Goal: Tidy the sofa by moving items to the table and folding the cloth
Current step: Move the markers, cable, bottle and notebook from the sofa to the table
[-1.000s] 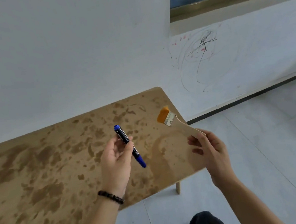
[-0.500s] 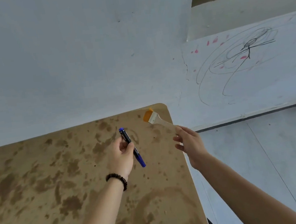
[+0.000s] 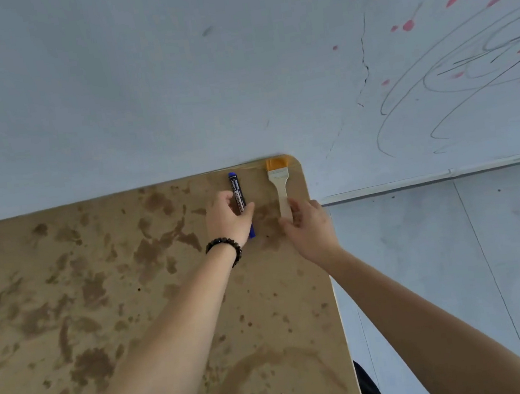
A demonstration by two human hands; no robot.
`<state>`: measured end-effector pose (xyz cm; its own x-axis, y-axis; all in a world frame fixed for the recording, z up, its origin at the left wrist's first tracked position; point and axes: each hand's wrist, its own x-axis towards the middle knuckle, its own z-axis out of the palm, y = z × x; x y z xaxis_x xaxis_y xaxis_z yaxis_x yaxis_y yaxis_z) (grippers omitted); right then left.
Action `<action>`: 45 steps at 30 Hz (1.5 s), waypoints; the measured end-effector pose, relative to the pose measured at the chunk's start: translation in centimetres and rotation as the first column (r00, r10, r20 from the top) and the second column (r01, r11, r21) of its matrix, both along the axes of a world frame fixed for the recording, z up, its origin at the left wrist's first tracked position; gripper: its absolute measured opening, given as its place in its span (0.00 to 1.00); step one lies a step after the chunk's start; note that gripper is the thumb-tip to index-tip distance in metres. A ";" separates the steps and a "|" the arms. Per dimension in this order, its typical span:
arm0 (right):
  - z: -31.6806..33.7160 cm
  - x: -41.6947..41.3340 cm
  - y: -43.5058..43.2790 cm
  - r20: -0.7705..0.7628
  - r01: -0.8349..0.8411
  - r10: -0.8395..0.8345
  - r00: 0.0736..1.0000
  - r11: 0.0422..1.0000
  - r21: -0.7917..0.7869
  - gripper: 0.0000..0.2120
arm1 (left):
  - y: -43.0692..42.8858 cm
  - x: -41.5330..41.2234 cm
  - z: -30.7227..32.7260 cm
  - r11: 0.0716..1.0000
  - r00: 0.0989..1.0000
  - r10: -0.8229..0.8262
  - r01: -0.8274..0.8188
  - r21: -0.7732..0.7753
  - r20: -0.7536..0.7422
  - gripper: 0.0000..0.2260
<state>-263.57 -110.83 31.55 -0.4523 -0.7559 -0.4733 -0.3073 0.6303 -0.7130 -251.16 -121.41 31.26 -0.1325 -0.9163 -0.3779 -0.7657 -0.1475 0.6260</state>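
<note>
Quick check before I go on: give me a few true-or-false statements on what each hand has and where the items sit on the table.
1. The left hand grips a blue marker over the stained table. True.
2. The right hand holds the handle of a brush with orange bristles. True.
3. The brush is at the table's near left corner. False: it is at the far right corner, bristles toward the wall.
4. The bead bracelet is on the right wrist. False: it is on the left wrist.
5. The marker is to the right of the brush. False: it is to the left of the brush, roughly parallel to it.
</note>
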 end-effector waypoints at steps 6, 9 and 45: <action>-0.9 0.8 0.4 -0.219 -0.147 0.169 0.961 0.982 0.116 0.24 | 1.4 1.4 -1.7 0.998 0.998 -0.062 0.062 -0.018 -0.002 0.15; -0.2 0.7 -0.1 -0.245 -0.187 0.235 0.941 0.961 0.202 0.23 | 1.2 1.8 -1.1 0.997 0.997 -0.076 0.076 0.012 -0.030 0.18; 17.2 19.8 33.4 -0.178 -0.721 0.724 0.666 0.564 -0.402 0.31 | 58.6 30.1 23.3 0.341 0.486 0.784 -0.857 -0.386 -0.386 0.18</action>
<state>-243.78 -77.38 48.80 0.3341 -0.9417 -0.0406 -0.5227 -0.1492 -0.8394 -221.11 -62.82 54.54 0.7857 -0.6122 0.0883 -0.3528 -0.3262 0.8770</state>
